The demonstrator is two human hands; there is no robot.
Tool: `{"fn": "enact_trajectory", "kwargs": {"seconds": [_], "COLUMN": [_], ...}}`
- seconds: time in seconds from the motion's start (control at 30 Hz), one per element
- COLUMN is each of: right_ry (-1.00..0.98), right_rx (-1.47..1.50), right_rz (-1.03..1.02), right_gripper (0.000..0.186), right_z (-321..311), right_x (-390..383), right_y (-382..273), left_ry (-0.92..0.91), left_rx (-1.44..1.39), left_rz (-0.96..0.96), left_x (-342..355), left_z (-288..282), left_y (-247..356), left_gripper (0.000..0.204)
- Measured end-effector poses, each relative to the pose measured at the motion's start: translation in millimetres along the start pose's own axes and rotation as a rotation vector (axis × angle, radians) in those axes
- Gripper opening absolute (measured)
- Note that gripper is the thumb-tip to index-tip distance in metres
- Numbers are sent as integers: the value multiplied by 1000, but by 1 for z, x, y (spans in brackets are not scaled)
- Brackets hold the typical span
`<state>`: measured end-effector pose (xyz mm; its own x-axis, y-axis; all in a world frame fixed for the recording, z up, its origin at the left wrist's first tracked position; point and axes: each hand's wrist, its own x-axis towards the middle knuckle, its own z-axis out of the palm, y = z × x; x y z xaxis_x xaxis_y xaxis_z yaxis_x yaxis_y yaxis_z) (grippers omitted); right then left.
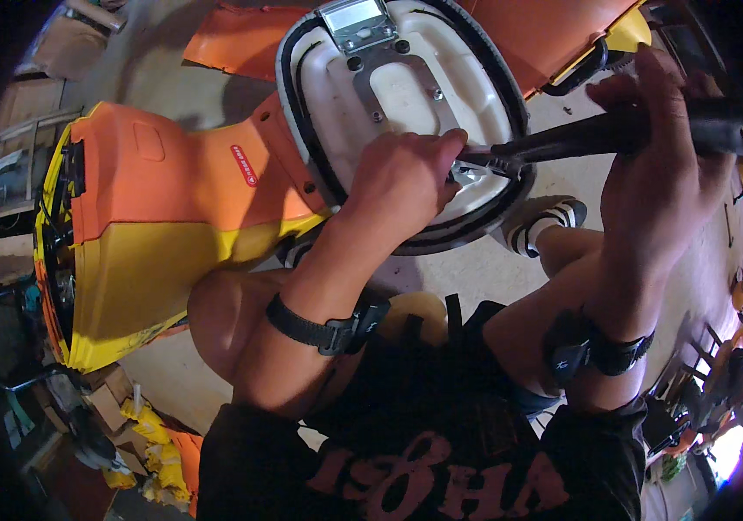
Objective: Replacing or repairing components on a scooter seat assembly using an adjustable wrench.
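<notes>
An oval white lid [324,91] with a black rim seal has a metal hinge [357,22] at its top and a bolted metal plate at its middle. My left hand [406,178] is closed at the lid's lower right, beside a small metal part [476,172]; what its fingers hold is partly hidden. My right hand [667,156] grips a long black tool [575,139], whose narrow end reaches to that metal part by my left fingers. The lid adjoins an orange and yellow plastic vehicle body [189,182], which extends to the left.
Another orange body panel [545,30] is at the top. A concrete floor [562,200] shows around my sandaled foot [545,226]. Wooden frames [20,156] line the left. Cardboard and yellow packages [154,451] lie at the lower left, with assorted clutter along the right.
</notes>
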<state>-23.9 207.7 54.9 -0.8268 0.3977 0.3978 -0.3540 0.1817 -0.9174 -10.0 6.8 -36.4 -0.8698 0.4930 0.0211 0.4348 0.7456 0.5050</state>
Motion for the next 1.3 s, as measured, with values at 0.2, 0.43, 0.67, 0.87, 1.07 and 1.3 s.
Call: {"fn": "enact_trajectory", "kwargs": {"seconds": [0.2,0.43,0.67,0.87,1.07,1.3], "right_ry": [157,110,-145,110,85,-48], "right_rx": [105,-248,-1211,22,78,26], "right_rz": [-52,-311,-479,67,116,-56], "right_gripper": [19,18,21,21,26,31], "right_z": [6,-15,-26,44,44,32], "right_x": [3,23,18,-7,-17,-14], "right_y": [0,28,3,-44,-44,-19], "left_ry": [-32,-143,-107,-17,-102,-200], "left_rx": [-55,-44,30,-128,-72,-23], "left_rz": [-74,-44,-43,-26,19,-110], "left_x": [-1,4,0,-1,1,3], "left_z": [-2,-2,-4,10,15,2], "left_y": [2,8,8,-3,-10,2], "left_gripper": [46,40,36,60,53,51]}}
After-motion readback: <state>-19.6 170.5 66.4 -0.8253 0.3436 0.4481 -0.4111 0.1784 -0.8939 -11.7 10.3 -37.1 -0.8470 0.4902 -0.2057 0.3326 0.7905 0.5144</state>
